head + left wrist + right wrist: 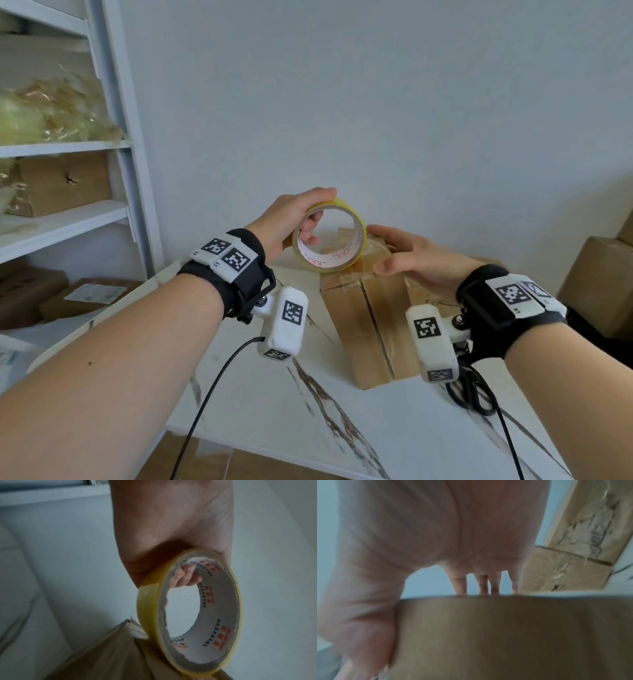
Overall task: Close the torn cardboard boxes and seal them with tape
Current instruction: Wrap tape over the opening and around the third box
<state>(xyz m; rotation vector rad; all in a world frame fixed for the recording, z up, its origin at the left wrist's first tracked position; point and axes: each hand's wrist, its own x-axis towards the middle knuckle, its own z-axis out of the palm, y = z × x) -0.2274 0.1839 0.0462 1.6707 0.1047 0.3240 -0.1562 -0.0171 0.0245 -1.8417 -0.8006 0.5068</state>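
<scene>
A brown cardboard box (363,322) stands on the white marble table (274,404), its top flaps folded down with clear tape across the far end. My left hand (291,219) grips a yellowish roll of clear tape (330,240) over the box's far edge, fingers hooked through the core. The roll (188,615) fills the left wrist view, touching a torn corner of the box (130,627). My right hand (407,260) lies flat on the box top just right of the roll, fingers straight. Its fingers (481,582) reach over the far edge of the box (505,635).
Black scissors (472,394) lie on the table to the right of the box, under my right wrist. A white shelf unit (113,147) with boxes and plastic bags stands at left. More cardboard boxes (596,284) are stacked at right. Cables hang from both wrist cameras.
</scene>
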